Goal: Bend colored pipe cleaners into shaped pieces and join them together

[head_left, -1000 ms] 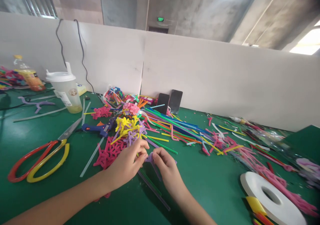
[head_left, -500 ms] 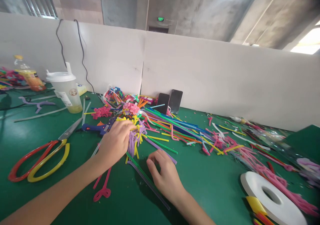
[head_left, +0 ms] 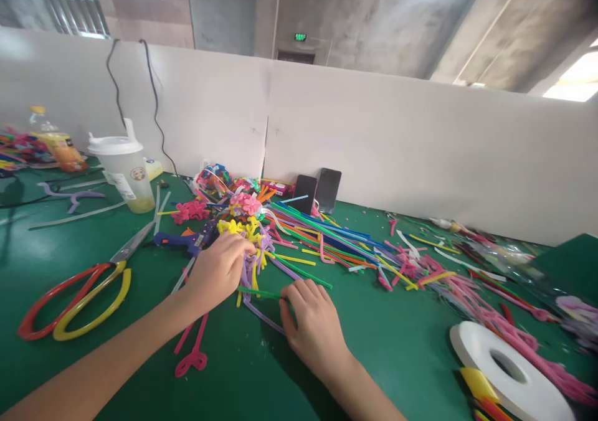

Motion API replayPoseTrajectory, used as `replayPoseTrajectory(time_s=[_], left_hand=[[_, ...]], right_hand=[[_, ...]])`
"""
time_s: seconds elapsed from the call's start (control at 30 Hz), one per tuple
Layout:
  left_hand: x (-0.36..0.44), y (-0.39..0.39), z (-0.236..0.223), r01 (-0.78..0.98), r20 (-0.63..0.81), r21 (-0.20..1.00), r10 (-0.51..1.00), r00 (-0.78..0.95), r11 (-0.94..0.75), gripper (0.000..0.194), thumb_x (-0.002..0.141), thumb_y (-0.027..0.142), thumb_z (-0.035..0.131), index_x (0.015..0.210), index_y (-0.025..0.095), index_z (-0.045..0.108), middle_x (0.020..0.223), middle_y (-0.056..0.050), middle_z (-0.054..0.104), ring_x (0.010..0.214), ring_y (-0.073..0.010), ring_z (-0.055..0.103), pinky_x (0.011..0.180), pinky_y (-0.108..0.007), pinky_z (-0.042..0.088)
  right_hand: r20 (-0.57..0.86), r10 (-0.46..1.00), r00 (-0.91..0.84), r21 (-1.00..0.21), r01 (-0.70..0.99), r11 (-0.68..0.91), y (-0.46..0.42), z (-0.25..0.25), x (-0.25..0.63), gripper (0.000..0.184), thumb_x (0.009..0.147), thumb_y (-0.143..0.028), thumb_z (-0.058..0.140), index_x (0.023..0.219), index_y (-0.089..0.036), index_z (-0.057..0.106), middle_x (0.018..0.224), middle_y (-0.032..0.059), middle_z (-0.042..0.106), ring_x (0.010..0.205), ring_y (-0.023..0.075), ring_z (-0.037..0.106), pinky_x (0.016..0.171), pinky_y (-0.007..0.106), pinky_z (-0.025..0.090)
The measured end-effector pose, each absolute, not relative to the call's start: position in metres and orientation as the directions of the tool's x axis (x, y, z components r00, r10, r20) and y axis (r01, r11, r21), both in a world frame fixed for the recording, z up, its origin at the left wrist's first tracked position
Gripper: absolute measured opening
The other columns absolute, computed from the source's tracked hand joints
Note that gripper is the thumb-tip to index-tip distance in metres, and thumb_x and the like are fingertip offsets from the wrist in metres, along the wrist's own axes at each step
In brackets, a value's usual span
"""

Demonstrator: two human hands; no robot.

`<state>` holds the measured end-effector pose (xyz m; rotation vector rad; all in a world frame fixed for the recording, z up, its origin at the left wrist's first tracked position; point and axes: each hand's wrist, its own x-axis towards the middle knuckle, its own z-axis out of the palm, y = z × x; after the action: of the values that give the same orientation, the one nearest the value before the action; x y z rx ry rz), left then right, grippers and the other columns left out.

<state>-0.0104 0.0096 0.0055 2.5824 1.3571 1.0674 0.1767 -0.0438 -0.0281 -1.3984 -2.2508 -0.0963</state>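
Observation:
My left hand (head_left: 215, 271) rests with curled fingers on a heap of bent purple and yellow pipe cleaners (head_left: 252, 246) in the middle of the green table (head_left: 383, 340). My right hand (head_left: 312, 321) lies just to the right, its fingers closed round a green pipe cleaner (head_left: 256, 293) that sticks out to the left. A purple pipe cleaner (head_left: 261, 314) runs under that hand. A pink looped pipe cleaner (head_left: 192, 357) lies below my left forearm.
Red and yellow scissors (head_left: 70, 296) lie at the left, a blue glue gun (head_left: 182, 240) behind my left hand. A lidded cup (head_left: 122, 172) and bottle (head_left: 55, 139) stand far left. Two phones (head_left: 317, 189) lean on the white partition. A tape roll (head_left: 509, 368) sits at the right among scattered pipe cleaners (head_left: 355, 246).
My left hand left the purple piece and moved up-left onto the heap. My right hand dropped to the table and closed on a green pipe cleaner.

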Motion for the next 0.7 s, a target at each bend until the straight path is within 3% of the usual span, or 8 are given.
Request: replayPoseTrajectory(time_s=[0.23,0.47,0.57,0.7], left_hand=[[-0.003,-0.001,0.005,0.612,0.446,0.247,0.649,0.616,-0.751,0.019,0.082,0.018,0.039,0.084,0.019,0.058,0.079,-0.004,0.054,0.078,-0.0165,0.05,0.069,-0.028,0.041],[-0.003,0.001,0.0,0.647,0.476,0.188,0.645,0.598,-0.739,0.021,0.081,0.016,0.039,0.077,0.018,0.059,0.077,-0.004,0.051,0.075,-0.0168,0.048,0.063,-0.029,0.039],[0.001,-0.002,0.001,0.624,0.46,0.285,0.675,0.577,-0.728,0.018,0.08,0.015,0.039,0.075,0.017,0.055,0.071,-0.002,0.052,0.072,-0.0158,0.048,0.065,-0.029,0.039],[0.005,-0.009,0.003,0.56,0.31,0.62,0.827,0.469,-0.55,0.015,0.081,0.021,0.038,0.072,0.018,0.049,0.06,0.003,0.048,0.055,-0.0108,0.045,0.051,-0.022,0.036]], right_hand=[[0.5,0.842,-0.204,-0.311,0.865,0.394,-0.042,-0.023,0.181,0.012,0.081,-0.017,0.039,0.077,-0.019,0.05,0.073,0.0038,0.053,0.069,0.0165,0.044,0.06,0.028,0.028],[0.531,0.839,-0.115,-0.397,0.842,0.367,-0.044,-0.019,0.181,0.011,0.079,-0.017,0.043,0.075,-0.02,0.053,0.078,0.0046,0.055,0.074,0.0186,0.044,0.065,0.031,0.028],[0.479,0.875,-0.078,-0.493,0.801,0.341,-0.044,-0.017,0.18,0.012,0.08,-0.019,0.044,0.075,-0.021,0.055,0.078,0.0038,0.055,0.074,0.0183,0.044,0.066,0.032,0.029],[0.309,0.95,-0.039,-0.764,0.585,0.273,-0.042,-0.015,0.176,0.016,0.08,-0.027,0.045,0.069,-0.02,0.055,0.072,0.0019,0.056,0.069,0.0165,0.047,0.067,0.03,0.033]])
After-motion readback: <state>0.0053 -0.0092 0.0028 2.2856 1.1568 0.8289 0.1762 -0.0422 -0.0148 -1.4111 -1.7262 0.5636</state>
